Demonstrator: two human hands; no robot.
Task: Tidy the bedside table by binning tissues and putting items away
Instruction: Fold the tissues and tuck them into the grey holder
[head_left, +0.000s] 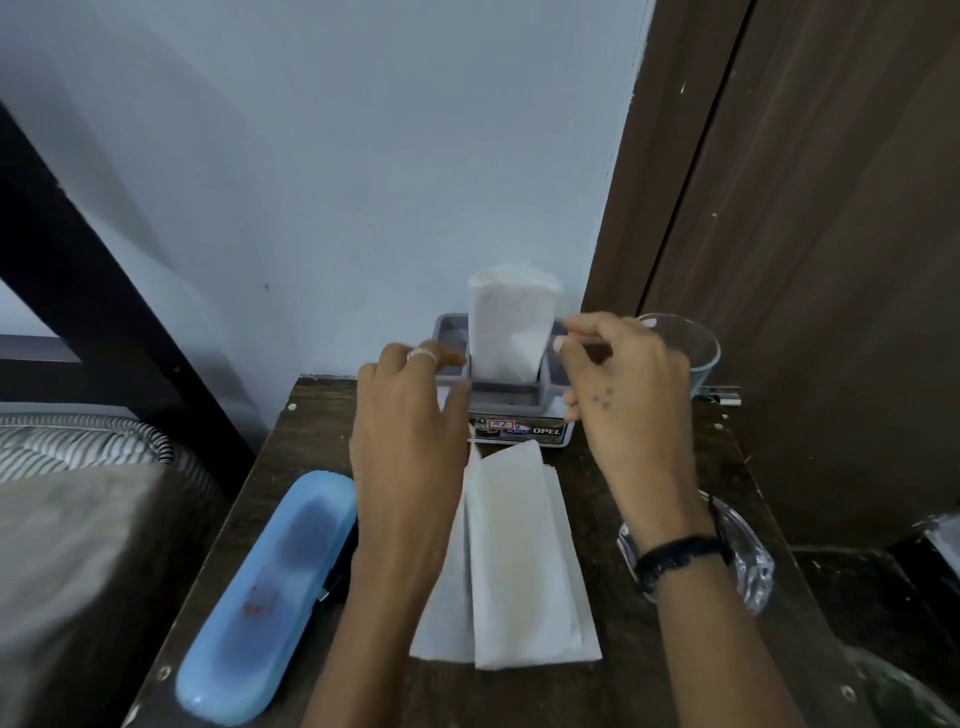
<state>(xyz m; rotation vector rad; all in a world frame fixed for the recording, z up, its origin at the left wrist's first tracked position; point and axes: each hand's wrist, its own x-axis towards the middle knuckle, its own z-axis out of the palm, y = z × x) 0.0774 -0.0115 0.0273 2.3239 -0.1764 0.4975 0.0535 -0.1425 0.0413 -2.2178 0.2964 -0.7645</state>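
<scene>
A grey tissue holder (511, 397) stands at the back of the dark wooden bedside table (613, 691), with white tissues (511, 322) sticking upright out of it. My left hand (410, 441) rests against the holder's left rim, thumb on its front edge. My right hand (618, 395) is at the holder's right side, fingers curled by the rim. Folded white tissues (519, 561) lie flat on the table between my forearms. A light blue oblong case (270, 597) lies to the left.
A clear drinking glass (685, 348) stands at the back right, behind my right hand. A glass ashtray (748, 566) sits under my right wrist. A striped mattress (78, 447) and dark bed frame are to the left; a brown door is on the right.
</scene>
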